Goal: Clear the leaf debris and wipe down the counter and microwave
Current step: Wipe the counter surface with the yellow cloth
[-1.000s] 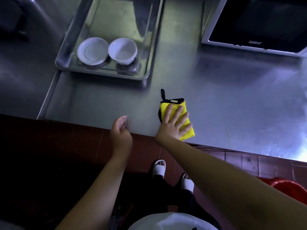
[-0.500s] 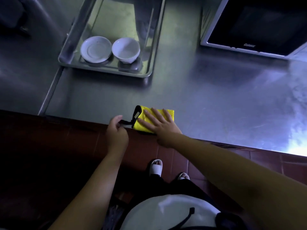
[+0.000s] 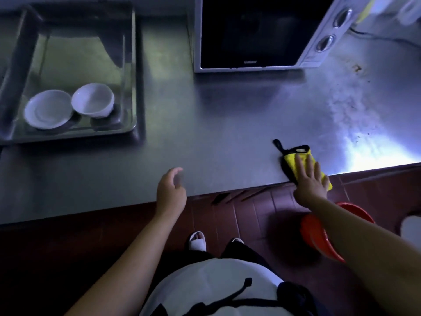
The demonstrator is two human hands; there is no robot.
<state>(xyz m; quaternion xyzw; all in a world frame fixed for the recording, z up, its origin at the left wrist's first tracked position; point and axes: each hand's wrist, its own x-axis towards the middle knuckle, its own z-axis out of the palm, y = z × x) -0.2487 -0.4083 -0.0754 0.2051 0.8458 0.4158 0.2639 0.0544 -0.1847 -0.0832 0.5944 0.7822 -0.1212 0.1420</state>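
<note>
I am pressing my right hand [image 3: 309, 181] flat, fingers straight, on the yellow cloth [image 3: 300, 156] at the counter's [image 3: 227, 133] front edge, before the microwave's [image 3: 250, 33] right corner. My left hand [image 3: 170, 190] is hovering loosely curled, holding nothing, before the microwave's left side. I am judging even, overlapping strokes toward the brown specks [image 3: 356, 69] right of the microwave best.

- Counter [image 3: 227, 133]: stainless steel, smooth, soft brushed sheen; hazy smears and dark specks toward right end.
- Tray [image 3: 68, 134]: polished metal, mirror-like floor and walls.
- Saucer [image 3: 46, 109], bowl [image 3: 92, 100]: white, glazed look, glossy.
- Microwave [image 3: 250, 30]: dark glossy glass door, smooth white casing.
- Knobs [image 3: 324, 43]: shiny, metallic.
- Cloth [image 3: 289, 162]: yellow, soft napped pile, matt; black fabric edging and loop.
- Floor tiles [image 3: 250, 215]: red-brown, low sheen.
- Basin [image 3: 319, 238]: red plastic, glossy.
</note>
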